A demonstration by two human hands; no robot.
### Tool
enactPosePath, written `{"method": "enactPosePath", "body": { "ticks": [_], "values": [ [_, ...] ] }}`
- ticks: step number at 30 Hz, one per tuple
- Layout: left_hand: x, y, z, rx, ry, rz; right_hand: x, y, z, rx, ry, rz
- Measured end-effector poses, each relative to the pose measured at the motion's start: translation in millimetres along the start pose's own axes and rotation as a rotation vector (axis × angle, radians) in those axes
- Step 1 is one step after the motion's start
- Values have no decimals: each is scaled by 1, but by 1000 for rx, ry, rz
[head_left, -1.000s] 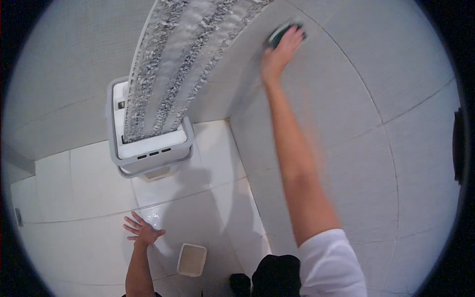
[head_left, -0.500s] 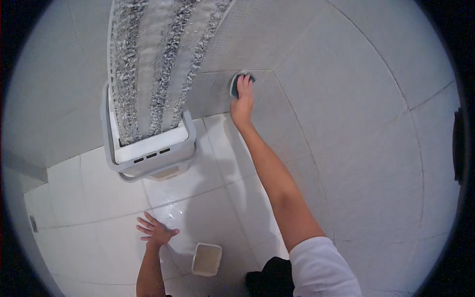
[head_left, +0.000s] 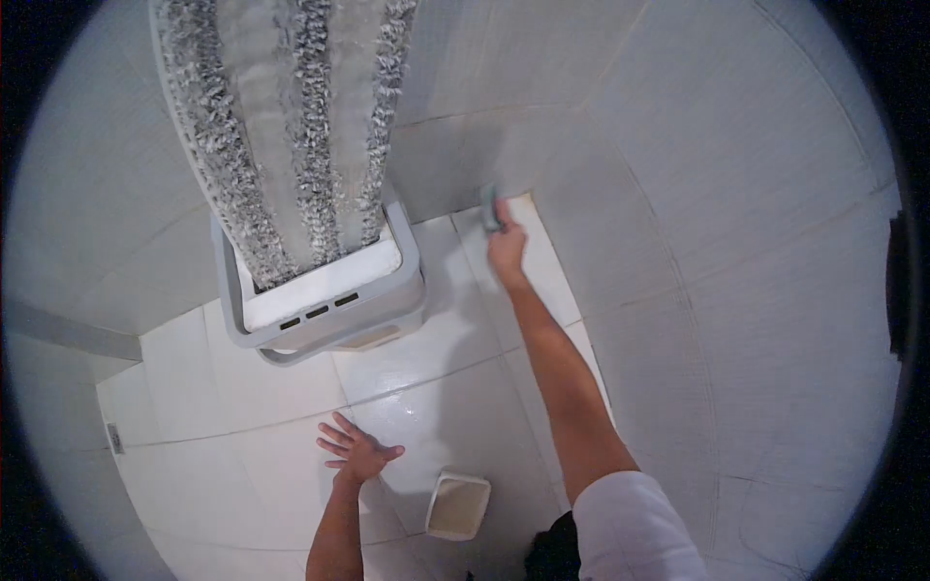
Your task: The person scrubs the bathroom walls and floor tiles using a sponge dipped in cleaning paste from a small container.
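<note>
My right hand reaches far forward to the corner where the floor meets the walls. Its fingers are closed on a green scrubbing sponge, blurred by motion, at the foot of the back wall. Well behind it, my left hand rests with spread fingers on the white tiled floor. Just right of that hand sits a small square tub with murky, brownish contents.
A grey-white mop bucket with a carrying handle stands ahead on the floor. A flat mop pad with grey and white stripes sticks up out of it. Grey tiled walls rise at the right and back. A small drain lies far left.
My right hand has brought the sponge down from the lower back wall to the floor corner. The view has shifted, while my left hand stays spread on the floor.
</note>
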State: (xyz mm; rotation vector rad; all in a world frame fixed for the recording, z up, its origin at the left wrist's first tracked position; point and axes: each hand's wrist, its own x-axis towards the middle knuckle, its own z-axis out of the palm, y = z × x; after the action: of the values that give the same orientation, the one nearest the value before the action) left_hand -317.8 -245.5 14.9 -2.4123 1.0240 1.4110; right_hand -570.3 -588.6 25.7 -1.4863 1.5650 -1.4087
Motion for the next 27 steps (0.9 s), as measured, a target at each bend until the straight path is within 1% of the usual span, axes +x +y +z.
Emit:
{"method": "enactPosePath", "body": {
  "ticks": [1,3,4,5,7,9,10,12,14,15,16,18,19,21,23,25,27],
  "values": [
    [0,0,1,-19,1,-2,6,1,-7,32,119,-85],
    [-10,9,-5,-31,-17,-17,19,-58,-21,65,326,-251],
    [-13,13,-8,-47,-36,-13,29,-73,-20,68,420,-337],
    [-13,15,-9,-40,-39,-19,39,-65,-6,67,421,-328],
    [-13,15,-8,-27,-39,-29,44,-40,39,16,308,-274],
    [-10,11,-6,-54,-30,-15,-1,-23,75,-79,250,-257],
    [-8,8,-4,-87,-21,2,-14,-10,69,-81,252,-246],
    [-1,0,4,-45,1,4,-19,2,50,-86,-146,134],
    [2,0,1,-11,26,-1,-6,-14,27,98,213,-10],
    [-5,9,-3,-39,8,-5,1,-45,9,144,261,-26],
    [-10,12,-4,-65,-14,-10,8,-51,13,142,257,-14],
    [-10,12,-4,-59,-23,-18,27,-57,26,203,348,-293],
    [-10,12,-5,-60,-22,-16,25,-58,34,202,348,-293],
    [-1,3,2,-49,4,-4,21,-60,47,-89,242,-287],
    [-2,2,2,-35,31,7,23,-58,48,-73,260,-279],
    [-13,14,-8,-63,-37,9,27,-60,53,-51,273,-264],
    [-12,18,-8,-63,-20,-9,33,-59,58,-3,401,-264]
  ]
}}
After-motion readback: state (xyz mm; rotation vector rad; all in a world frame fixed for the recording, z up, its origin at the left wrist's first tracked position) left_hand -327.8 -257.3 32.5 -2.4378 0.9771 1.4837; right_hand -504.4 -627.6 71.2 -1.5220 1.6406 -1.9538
